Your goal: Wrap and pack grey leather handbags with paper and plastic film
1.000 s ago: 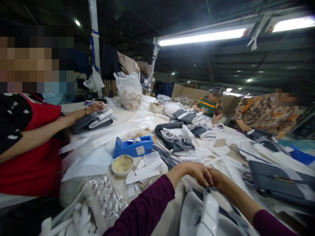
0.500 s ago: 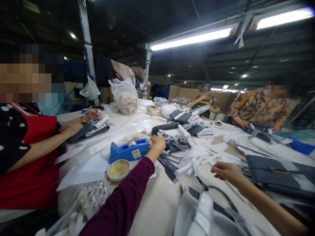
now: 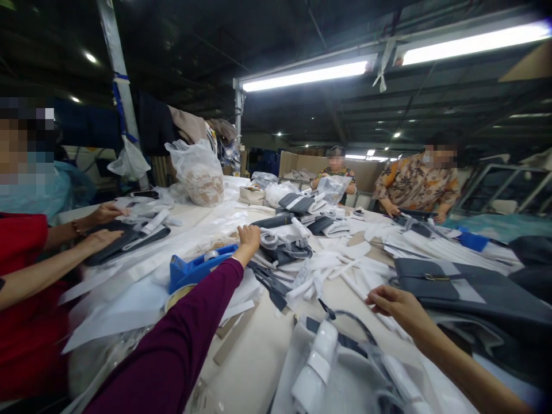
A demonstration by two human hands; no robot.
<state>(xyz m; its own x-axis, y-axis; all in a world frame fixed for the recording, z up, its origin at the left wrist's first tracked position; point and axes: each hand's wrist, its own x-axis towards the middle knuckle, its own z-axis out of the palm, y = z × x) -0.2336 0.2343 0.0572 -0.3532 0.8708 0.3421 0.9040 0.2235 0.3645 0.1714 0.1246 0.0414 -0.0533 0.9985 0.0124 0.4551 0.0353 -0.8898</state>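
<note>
My left hand (image 3: 249,237) is closed in a loose fist just past the right end of a blue tape dispenser (image 3: 192,269); anything in its fingers is hidden. Beside it lies a pile of dark grey bag parts (image 3: 282,253) with white wrapping. My right hand (image 3: 388,302) hovers over the table, palm turned inward, its fingers loosely bent with nothing visible in them. Nearest to that hand is a dark grey bag (image 3: 457,287) with a buckle and a pale band. In front of me sits another bag with a white-wrapped handle (image 3: 317,356).
White strips (image 3: 323,267) are strewn across the table's middle. Clear plastic sheets (image 3: 125,276) lie at the left, and a full plastic bag (image 3: 200,172) stands behind. A red-aproned co-worker (image 3: 26,299) handles a dark item at left; two others stand across the table.
The view has turned right, so the table's contents appear further left. My left hand stays by the dispenser. My right hand is now nearer the dark bag. The far co-worker now holds up clear plastic.
</note>
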